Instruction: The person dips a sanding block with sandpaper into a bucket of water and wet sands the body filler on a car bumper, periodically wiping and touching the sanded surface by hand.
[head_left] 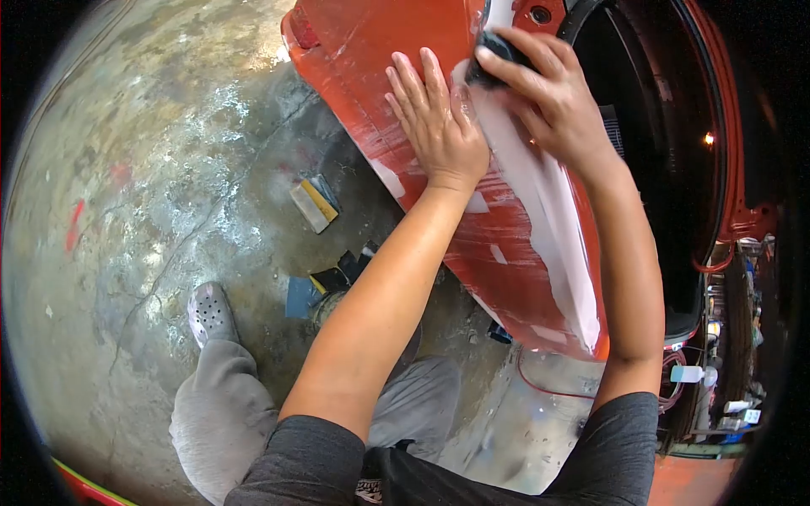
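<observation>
An orange-red car body panel [498, 244] crosses the middle of the view, with a long pale filler strip [548, 211] and whitish smears on it. My left hand [439, 126] lies flat on the wet panel, fingers spread, left of the strip. At the top, my right hand [548, 93] is wrapped round a dark block [498, 61] pressed on the upper part of the pale strip. The underside of the block is hidden. My two hands are apart.
On the wet concrete floor [160, 194] lie a yellow and grey block [315, 205] and a blue sheet [300, 297] beside dark scraps. A red hose [553, 390] runs below the panel. Shelves with bottles [688, 374] stand at right. My clog [211, 312] is lower left.
</observation>
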Demonstrator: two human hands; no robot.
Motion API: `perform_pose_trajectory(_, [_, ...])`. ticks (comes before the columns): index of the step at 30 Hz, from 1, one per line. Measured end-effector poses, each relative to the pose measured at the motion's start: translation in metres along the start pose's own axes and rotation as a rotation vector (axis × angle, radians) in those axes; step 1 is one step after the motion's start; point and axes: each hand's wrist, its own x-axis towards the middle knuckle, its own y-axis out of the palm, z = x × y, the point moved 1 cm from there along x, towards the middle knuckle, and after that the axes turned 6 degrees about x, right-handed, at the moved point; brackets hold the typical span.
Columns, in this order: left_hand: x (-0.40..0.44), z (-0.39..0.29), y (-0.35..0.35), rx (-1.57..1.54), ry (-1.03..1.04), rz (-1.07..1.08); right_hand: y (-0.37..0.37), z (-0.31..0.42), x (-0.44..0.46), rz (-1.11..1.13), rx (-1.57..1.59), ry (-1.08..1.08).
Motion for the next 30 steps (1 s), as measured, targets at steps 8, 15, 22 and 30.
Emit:
perform_pose_trajectory(8, [0.005,0.014,0.004,-0.05,0.027,0.016,-0.018,0.029,0.011,-0.021,-0.03,-0.028])
perform_pose_trajectory(15, [0.007,0.027,-0.006,-0.154,-0.024,0.067,-0.049,0.077,-0.03,0.277,-0.251,-0.019])
perform_pose_trajectory(22, [-0.013,0.013,-0.043,-0.443,-0.29,-0.041,-0.016,0.077,0.028,0.159,-0.403,-0.01])
perform_pose_trajectory(30, [-0.058,0.001,-0.048,-0.509,-0.464,-0.059,-0.031,0.082,0.005,0.238,-0.299,-0.036])
